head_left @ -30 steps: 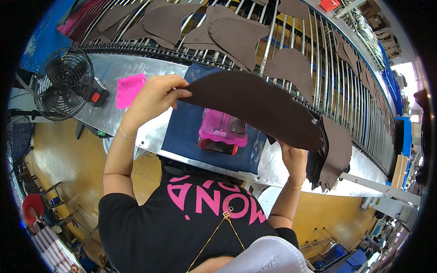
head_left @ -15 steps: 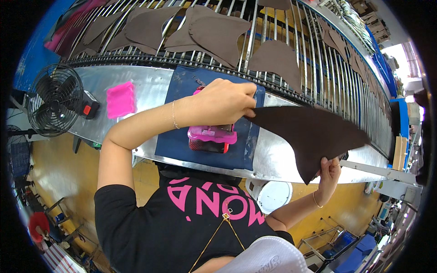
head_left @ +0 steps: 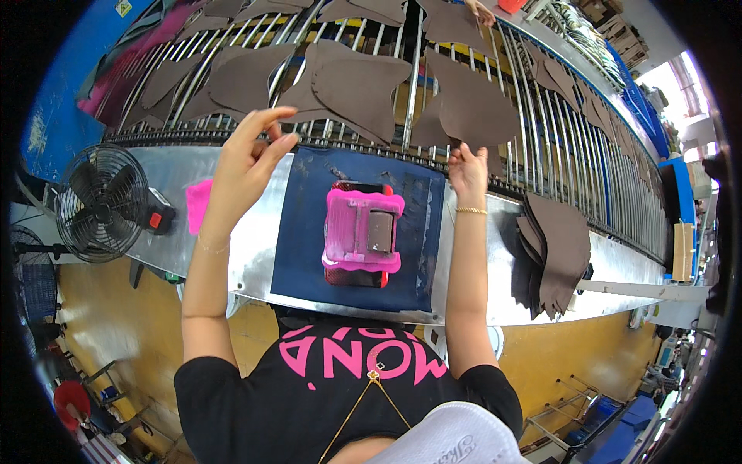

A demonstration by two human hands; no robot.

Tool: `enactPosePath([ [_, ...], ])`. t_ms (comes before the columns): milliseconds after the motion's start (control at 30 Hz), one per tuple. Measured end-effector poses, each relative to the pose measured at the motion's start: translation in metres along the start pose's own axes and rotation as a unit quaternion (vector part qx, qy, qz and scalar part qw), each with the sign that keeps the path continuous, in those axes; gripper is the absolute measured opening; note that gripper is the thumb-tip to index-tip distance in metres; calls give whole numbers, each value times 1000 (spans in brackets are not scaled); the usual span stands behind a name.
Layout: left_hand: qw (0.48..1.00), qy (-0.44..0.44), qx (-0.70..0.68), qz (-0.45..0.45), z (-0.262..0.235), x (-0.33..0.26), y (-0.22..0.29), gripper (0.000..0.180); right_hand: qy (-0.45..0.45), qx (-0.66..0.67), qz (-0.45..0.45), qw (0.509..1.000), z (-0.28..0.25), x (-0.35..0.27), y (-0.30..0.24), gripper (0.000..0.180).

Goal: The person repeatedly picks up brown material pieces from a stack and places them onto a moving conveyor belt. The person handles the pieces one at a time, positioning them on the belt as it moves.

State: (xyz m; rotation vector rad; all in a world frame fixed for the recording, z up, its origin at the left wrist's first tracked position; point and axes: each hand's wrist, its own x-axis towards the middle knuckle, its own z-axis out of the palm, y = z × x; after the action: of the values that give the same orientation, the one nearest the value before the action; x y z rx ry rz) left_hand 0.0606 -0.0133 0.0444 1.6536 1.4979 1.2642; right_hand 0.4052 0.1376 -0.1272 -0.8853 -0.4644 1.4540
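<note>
My left hand (head_left: pixel 257 151) is held up over the near rail of the roller conveyor, thumb and fingers apart with nothing between them. Its fingertips are close to a pair of overlapping brown shaped pieces (head_left: pixel 359 85). My right hand (head_left: pixel 469 172) pinches the near edge of a brown cut piece (head_left: pixel 479 104), which lies over another on the rollers. In front of me, a pink and red block-shaped tool with a dark roller (head_left: pixel 379 232) rests on a dark blue mat (head_left: pixel 305 263).
A stack of brown pieces (head_left: pixel 560 247) lies on the metal table (head_left: pixel 495 286) at right. A black fan (head_left: pixel 100 203) and a pink pad (head_left: pixel 199 206) are at left. Across the roller conveyor (head_left: pixel 541 131), another person's hand (head_left: pixel 481 11) reaches in at the far edge.
The brown piece, earlier stretched between both hands above the table, now lies on the rollers, held by my right hand. My left hand has let go and moved left. The stack at right is uncovered.
</note>
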Motion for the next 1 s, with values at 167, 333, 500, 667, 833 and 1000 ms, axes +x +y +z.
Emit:
enactPosePath([
  [167,998,37,3,-49,-18,-14,-21,32,67,42,41,996,9,57,39,33],
  [333,997,43,-12,-64,-24,-20,-31,34,41,27,99,994,15,44,40,21],
  [500,997,31,-27,-63,-13,-13,-31,36,-48,-188,0,981,23,-56,-30,24],
  [667,997,14,-16,-68,-1,-10,-32,37,183,-496,-270,805,-70,-109,-139,21],
  [833,997,-18,-46,-66,15,-3,-33,38,534,-757,-105,361,-230,-168,-193,68],
  [1000,997,-40,-50,-49,24,-3,-41,40,520,-770,-72,362,-250,-170,-184,83],
])
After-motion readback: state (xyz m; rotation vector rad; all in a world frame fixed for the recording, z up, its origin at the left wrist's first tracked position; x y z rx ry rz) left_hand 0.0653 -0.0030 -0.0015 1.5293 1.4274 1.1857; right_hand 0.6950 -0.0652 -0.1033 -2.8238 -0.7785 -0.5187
